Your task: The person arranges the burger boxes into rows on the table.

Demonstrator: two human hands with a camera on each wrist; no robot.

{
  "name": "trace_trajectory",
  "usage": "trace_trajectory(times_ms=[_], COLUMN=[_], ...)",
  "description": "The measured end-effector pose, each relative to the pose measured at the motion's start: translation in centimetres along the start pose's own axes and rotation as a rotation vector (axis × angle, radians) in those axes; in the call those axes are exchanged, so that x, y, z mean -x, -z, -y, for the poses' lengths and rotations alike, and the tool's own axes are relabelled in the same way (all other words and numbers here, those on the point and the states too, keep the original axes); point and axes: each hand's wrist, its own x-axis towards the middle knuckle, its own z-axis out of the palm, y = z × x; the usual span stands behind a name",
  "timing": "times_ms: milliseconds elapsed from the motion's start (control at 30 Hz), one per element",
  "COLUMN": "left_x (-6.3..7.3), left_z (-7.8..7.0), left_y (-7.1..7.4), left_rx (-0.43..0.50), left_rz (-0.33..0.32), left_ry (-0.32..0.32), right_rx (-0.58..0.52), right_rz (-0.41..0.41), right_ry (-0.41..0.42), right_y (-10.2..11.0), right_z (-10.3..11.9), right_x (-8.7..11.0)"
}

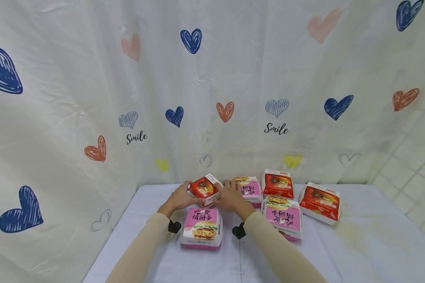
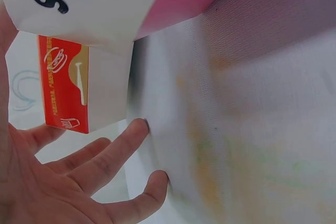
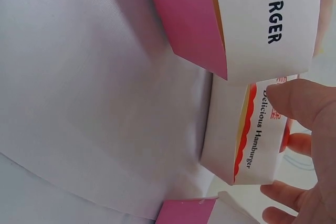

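While the left hand and right hand, fingers partly spread, grip a red-and-white cardboard burger box between them, it lies just behind a pink-and-white cardboard box on the white-clothed desk.

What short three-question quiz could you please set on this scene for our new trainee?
1. How many red boxes show in the head view?
2. True or false: the left hand and right hand both touch one red box.
3. In the right wrist view, the nearest pink-and-white box reads: A) PIZZA, B) BURGER, C) NOODLES.

Key: 1. Three; 2. True; 3. B.
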Motion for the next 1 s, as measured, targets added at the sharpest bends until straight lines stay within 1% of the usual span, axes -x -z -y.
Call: trace_trajectory(times_ms=[200,333,633,1000], left_x=[0.17,0.29,0.18,-0.15], left_z=[0.13,0.18,0.47,0.7], left_y=[-0.03,-0.09,-0.07,-0.17], left_rx=[0.026,0.039,0.053,0.018], left_rz=[-0.013,-0.004,0.014,0.02], left_ry=[-0.005,0.0,0.032,0.067], right_rx=[0.018,0.018,0.004,0.027], right_rz=[-0.015,-0.008,-0.004,-0.026], right_ry=[0.012,0.011,0.005,0.02], right_y=[-0.32,-0.42,-0.26,-0.41], right_z=[-0.06,-0.11,0.09,-0.14], right_x=[0.14,0.17,0.57,0.41])
